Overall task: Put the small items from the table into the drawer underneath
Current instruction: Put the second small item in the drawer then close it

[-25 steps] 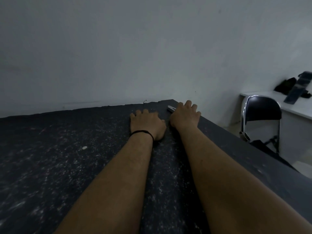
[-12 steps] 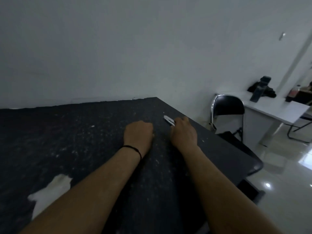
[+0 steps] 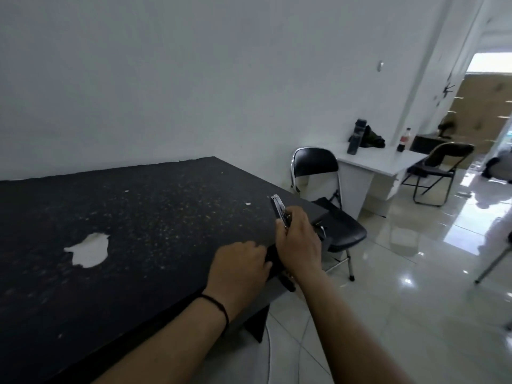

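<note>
A black speckled table (image 3: 138,217) fills the left of the head view. My right hand (image 3: 300,239) is closed on a small silver metal tool (image 3: 279,207) that sticks up from my fist over the table's right edge. My left hand (image 3: 238,266), with a black band on the wrist, rests at that same edge, its fingers curled over it just left of my right hand. Something dark shows under the edge between my hands; whether it is the drawer I cannot tell.
A white torn patch (image 3: 90,249) marks the tabletop at left. A black folding chair (image 3: 329,200) stands close to the table's right side. Behind it are a white desk (image 3: 379,164) with bottles and a second chair (image 3: 440,167). Glossy tiled floor lies to the right.
Both hands have drawn back from the far corner to the table's right edge. My right hand has lifted the silver tool off the surface. The view has swung right and down.
</note>
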Demonstrator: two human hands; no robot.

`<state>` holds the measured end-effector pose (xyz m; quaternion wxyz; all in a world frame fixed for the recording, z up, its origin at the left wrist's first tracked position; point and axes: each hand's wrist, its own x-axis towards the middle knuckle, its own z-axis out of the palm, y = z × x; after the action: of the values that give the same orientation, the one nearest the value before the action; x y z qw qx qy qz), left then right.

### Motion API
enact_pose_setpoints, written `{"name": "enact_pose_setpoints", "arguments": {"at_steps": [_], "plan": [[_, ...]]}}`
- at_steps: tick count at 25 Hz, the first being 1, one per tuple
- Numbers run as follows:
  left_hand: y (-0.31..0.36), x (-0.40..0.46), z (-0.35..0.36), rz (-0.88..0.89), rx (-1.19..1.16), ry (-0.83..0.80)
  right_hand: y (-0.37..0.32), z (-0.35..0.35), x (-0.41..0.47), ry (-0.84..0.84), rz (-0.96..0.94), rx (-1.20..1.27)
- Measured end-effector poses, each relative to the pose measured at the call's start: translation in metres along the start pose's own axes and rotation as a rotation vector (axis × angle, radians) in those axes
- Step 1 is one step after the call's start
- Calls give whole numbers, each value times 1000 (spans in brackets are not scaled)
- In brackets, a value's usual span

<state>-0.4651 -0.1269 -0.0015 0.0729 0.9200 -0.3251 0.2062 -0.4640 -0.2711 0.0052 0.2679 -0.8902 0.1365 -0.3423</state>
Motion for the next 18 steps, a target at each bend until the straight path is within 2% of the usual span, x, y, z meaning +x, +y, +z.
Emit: {"name": "enact_pose_setpoints", "arguments": {"at_steps": [3, 5, 8, 13, 16, 18], "plan": [[8, -22, 11, 89, 99, 20, 17, -9, -16, -27, 50, 4], [11, -32, 13, 67, 138, -23, 31, -16, -20, -26, 104, 4], [9, -35, 17, 0, 97, -92, 45, -18, -20, -47, 157, 18], [8, -29, 15, -68, -13, -42, 53, -24, -23, -76, 139, 53], [9, -28, 7, -76, -59, -110, 62, -40, -14, -72, 185, 66], [10, -26, 3, -63, -73, -174, 69, -56, -6, -133, 226, 48]]}}
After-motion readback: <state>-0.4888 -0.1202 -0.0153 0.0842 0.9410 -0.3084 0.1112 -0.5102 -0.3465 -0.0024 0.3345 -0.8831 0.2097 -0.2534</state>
